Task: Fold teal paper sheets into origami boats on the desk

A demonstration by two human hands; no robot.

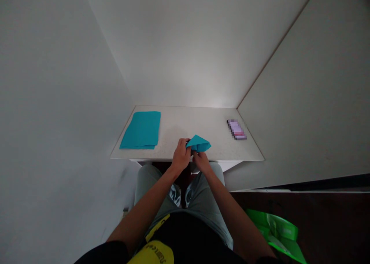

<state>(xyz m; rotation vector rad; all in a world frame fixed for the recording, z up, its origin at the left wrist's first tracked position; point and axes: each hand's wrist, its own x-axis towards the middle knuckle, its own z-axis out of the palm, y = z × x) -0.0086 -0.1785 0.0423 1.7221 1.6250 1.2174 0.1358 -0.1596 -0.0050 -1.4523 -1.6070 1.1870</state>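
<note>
A folded piece of teal paper (pixel 199 143), partly opened out into a pointed shape, is held up over the table's front edge. My left hand (pixel 182 155) is closed on its left end, with the thumb side near the paper. Beneath its lower edge, my right hand (pixel 201 160) has its fingers curled against the paper; the fingertips are partly hidden. A stack of flat teal paper sheets (pixel 141 130) lies on the left part of the table.
The white table (pixel 187 121) is set between walls at the left, back and right. A phone (pixel 237 129), blurred out, lies at its right side. A green plastic object (pixel 277 231) stands on the dark floor at lower right. My legs are under the front edge.
</note>
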